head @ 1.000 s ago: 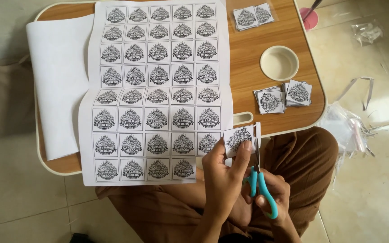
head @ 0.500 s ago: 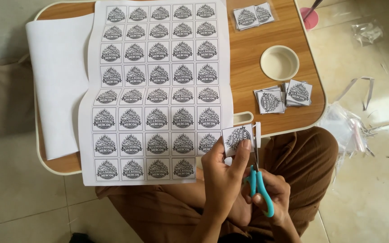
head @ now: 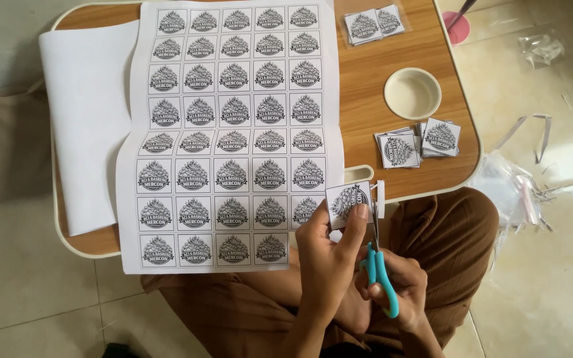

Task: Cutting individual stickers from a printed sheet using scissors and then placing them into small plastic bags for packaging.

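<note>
teal scissors [head: 381,275] in right hand [head: 399,292] have cut further up label [head: 348,202], left hand [head: 329,258] still pinching it

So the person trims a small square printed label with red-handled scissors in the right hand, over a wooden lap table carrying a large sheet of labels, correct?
Not quite: the scissors have blue-green handles, not red, as the head view shows. The rest holds: the right hand works them on the small square printed label pinched by the left hand, beside the large label sheet on the wooden lap table.
</note>
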